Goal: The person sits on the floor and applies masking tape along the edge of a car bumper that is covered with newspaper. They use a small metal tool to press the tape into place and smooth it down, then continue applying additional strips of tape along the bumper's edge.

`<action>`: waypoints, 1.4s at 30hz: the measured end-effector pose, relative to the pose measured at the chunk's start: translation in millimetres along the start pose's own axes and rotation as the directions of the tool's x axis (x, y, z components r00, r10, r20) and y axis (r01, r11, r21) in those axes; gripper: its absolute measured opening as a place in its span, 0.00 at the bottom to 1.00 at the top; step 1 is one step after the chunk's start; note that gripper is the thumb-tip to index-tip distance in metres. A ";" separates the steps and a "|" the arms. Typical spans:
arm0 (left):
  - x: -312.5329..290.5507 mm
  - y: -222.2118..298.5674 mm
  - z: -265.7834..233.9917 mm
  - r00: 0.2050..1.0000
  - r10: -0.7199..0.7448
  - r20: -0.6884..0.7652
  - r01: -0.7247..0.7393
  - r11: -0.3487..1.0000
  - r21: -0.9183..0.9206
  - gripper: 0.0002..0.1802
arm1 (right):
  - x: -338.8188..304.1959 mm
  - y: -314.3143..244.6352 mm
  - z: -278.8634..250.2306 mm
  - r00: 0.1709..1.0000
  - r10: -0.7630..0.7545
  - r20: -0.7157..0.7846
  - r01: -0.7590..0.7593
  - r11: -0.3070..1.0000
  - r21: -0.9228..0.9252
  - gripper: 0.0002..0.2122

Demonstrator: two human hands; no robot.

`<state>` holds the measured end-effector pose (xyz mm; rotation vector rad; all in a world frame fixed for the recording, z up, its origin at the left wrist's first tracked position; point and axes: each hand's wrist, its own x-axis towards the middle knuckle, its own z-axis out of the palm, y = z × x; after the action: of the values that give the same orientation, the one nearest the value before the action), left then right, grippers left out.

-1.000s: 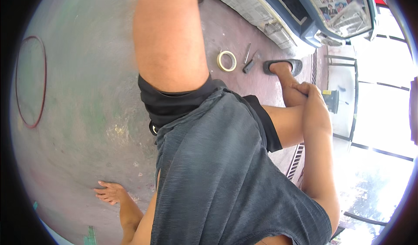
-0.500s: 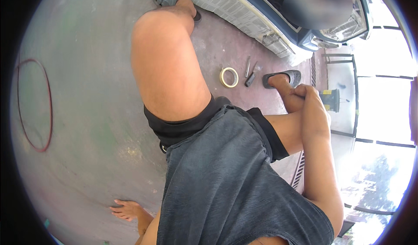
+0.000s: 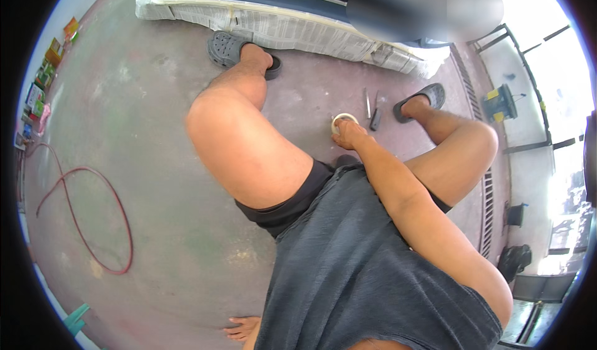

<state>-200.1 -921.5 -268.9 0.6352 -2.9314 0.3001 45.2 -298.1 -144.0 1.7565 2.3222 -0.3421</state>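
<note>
My right hand (image 3: 350,134) reaches down between my legs, its fingers closed on the near side of a roll of masking tape (image 3: 346,115). The roll is cream-coloured and lies on the floor; part of its ring is hidden by the hand. Just right of it are a thin silver tool (image 3: 367,104) and a dark-handled tool with a slim blade (image 3: 375,121). My left hand (image 3: 242,329) rests flat on the floor at the lower edge, fingers spread, holding nothing.
Ahead stands a blue-grey vehicle bumper, its lower side covered with newspaper (image 3: 286,32). A red hose (image 3: 129,225) loops on the floor at left. A slotted drain (image 3: 488,207) and a bucket (image 3: 499,104) are at right. Several colourful packages (image 3: 43,76) line the far left.
My right hand has left my right leg and taken hold of the tape roll. My right knee has swung outward. The view has shifted, showing more of the left side.
</note>
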 end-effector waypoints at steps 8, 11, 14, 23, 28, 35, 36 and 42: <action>-5.4 2.6 2.8 0.997 0.011 -0.072 -0.013 0.999 -0.029 0.36 | -12.1 -10.2 -1.9 0.971 0.189 0.146 -0.202 0.976 0.081 0.23; -6.4 2.5 3.9 0.996 0.003 -0.085 -0.006 1.000 -0.028 0.36 | -11.2 -9.4 7.0 0.974 0.205 0.097 -0.212 0.974 0.077 0.20; -5.4 2.1 7.3 0.995 0.001 -0.103 -0.004 1.000 -0.023 0.35 | -10.1 -1.8 13.5 0.982 0.181 0.058 -0.183 0.982 0.038 0.16; 0.7 -10.8 17.4 0.984 -0.035 -0.177 0.033 0.999 -0.014 0.34 | -18.1 -9.2 -4.4 0.984 0.158 0.084 -0.161 0.986 0.032 0.14; 7.0 -17.2 23.2 0.979 -0.055 -0.195 0.053 0.998 -0.017 0.33 | -22.4 -11.6 -14.5 0.982 0.191 0.003 -0.189 0.967 0.169 0.15; 0.5 -10.4 27.9 0.975 -0.106 -0.193 0.102 0.994 -0.031 0.34 | -22.0 -4.7 -10.5 0.987 0.136 -0.082 -0.117 0.973 0.201 0.14; 0.9 -9.5 27.6 0.976 -0.107 -0.192 0.103 0.994 -0.030 0.34 | -22.7 -5.4 -11.6 0.987 0.135 -0.083 -0.116 0.972 0.204 0.14; 4.3 0.0 27.0 0.981 -0.084 -0.178 0.077 0.996 -0.046 0.35 | -22.9 -4.4 -12.1 0.990 0.120 -0.075 -0.101 0.970 0.222 0.15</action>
<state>-206.2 -929.1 -294.4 0.6819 -2.7255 0.2760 46.9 -316.5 -125.3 2.0322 2.3091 -0.5282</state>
